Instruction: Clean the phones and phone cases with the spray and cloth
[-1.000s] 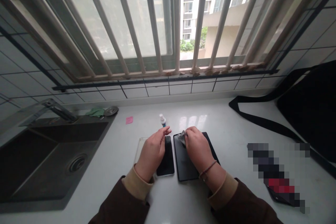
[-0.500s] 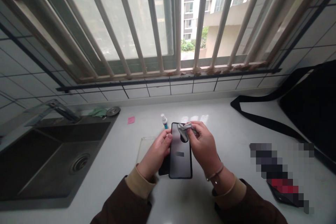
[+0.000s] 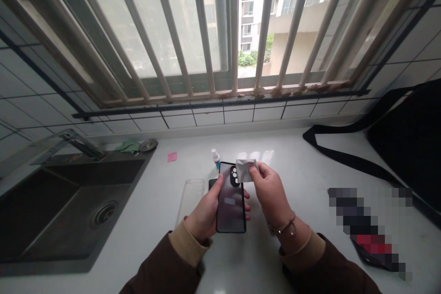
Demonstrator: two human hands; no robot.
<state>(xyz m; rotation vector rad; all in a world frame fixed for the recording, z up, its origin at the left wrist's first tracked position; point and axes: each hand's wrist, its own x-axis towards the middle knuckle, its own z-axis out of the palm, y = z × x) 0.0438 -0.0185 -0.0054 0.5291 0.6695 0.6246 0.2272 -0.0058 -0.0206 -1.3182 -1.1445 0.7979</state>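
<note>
My left hand [image 3: 206, 206] is wrapped round a phone case [image 3: 230, 216], thumb on the near side and fingertips showing past its right edge. The case has a black rim, a smoky translucent back and a camera cut-out with round holes at the top. Pinched in my right hand [image 3: 272, 193] is a small grey cloth [image 3: 246, 171], which overlaps the case's upper right corner. Behind the case, mostly hidden, a flat black object [image 3: 212, 184] lies on the counter. A clear phone case [image 3: 191, 193] is left of it, and a small spray bottle [image 3: 216, 158] lies just beyond.
A sink [image 3: 62, 220] with a faucet [image 3: 84, 144] takes up the left side. A pink sticky note [image 3: 172, 157] is on the white counter [image 3: 275, 257]. At right are a black bag [image 3: 409, 133] with its strap and a blurred-out item [image 3: 368, 225]. A barred window stands behind.
My left hand has shifted its grip, its fingers now reaching behind the phone case, which has moved slightly left. The cloth has opened flatter and moved to the camera cut-out's right side.
</note>
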